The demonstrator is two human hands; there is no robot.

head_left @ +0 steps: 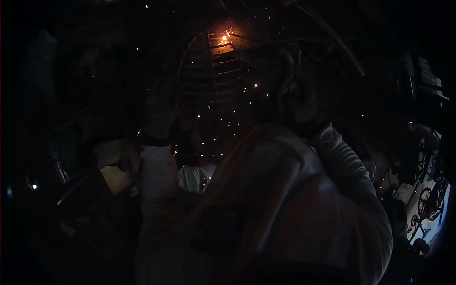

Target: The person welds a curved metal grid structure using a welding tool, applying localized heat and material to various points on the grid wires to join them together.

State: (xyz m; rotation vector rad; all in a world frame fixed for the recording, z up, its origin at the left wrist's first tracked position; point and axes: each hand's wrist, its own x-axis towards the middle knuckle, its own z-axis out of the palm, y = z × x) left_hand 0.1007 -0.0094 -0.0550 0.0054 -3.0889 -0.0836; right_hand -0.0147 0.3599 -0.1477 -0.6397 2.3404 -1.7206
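Most of the picture is very dark. A small, bright orange arc (224,38) glows at the top of a curved metal frame with several crossbars (216,78), and sparks scatter below it. Left of this barred frame, my left hand (160,111) is raised beside its edge; its fingers are lost in the dark. On the right, my right hand (298,99) is raised too, its fingers seemingly curled round a dark item whose kind I cannot make out. A thin dark line runs from near the glow toward that side.
A long rod or pipe (332,35) slants at the upper right. Low on the left is a yellowish panel (115,178). A bicycle (424,204) stands in a bright area at the far right. My pale sleeves and clothing fill the lower middle.
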